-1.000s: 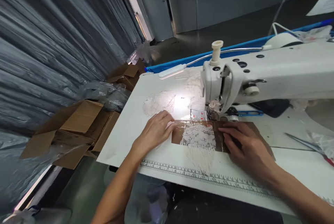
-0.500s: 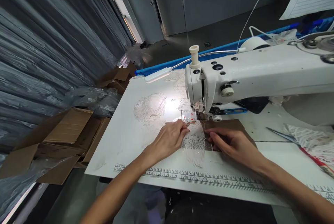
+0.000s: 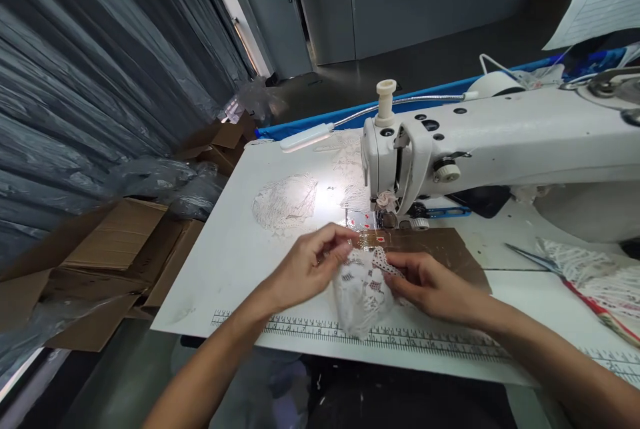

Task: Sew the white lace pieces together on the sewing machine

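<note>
A piece of white lace [image 3: 365,296] hangs between my two hands, just in front of the sewing machine [image 3: 480,139]. My left hand [image 3: 313,262] pinches its upper left edge between thumb and fingers. On the right, my right hand [image 3: 427,281] grips the lace's dotted border. Behind the lace, the machine's presser foot and needle area stands over a shiny plate with red marks [image 3: 361,219]. A brown sheet [image 3: 440,249] lies flat beside it, partly covered by my right hand.
More lace [image 3: 285,202] lies on the white table [image 3: 220,269], left of the machine. A lamp [image 3: 307,138] lights the sewing area. Scissors [image 3: 533,257] rest at the right near a white lace bundle [image 3: 595,276]. A printed ruler [image 3: 325,331] runs along the front edge; cardboard boxes [image 3: 115,236] stand at left.
The lace has come away from the needle area toward me and is now lifted and bunched between both hands. More of the brown sheet and marked plate shows.
</note>
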